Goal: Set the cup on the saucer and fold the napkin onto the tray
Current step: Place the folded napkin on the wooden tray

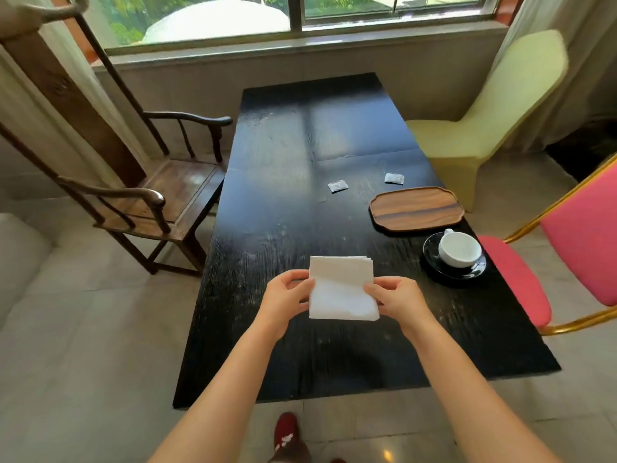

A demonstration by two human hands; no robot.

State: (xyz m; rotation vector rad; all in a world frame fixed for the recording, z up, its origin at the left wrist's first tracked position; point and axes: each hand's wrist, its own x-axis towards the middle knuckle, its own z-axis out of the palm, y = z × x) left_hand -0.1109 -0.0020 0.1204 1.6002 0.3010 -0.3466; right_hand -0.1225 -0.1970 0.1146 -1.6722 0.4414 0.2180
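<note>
Both hands' fingers (302, 287) pinch the folded napkin (342, 289) by its side edges (left (287, 297), right (399, 297))

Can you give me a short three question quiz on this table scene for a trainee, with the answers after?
1. True or false: the white cup already sits on the black saucer.
2. What lies on the wooden tray? A) the napkin B) a sachet C) nothing
3. Which hands grip the white napkin, and at which edges?

Key
1. True; the cup stands upright on the saucer, near the right edge of the black table.
2. C; the tray is bare, and the two small sachets lie on the table beyond it.
3. Both: the left hand pinches the left edge and the right hand pinches the right edge.
</note>
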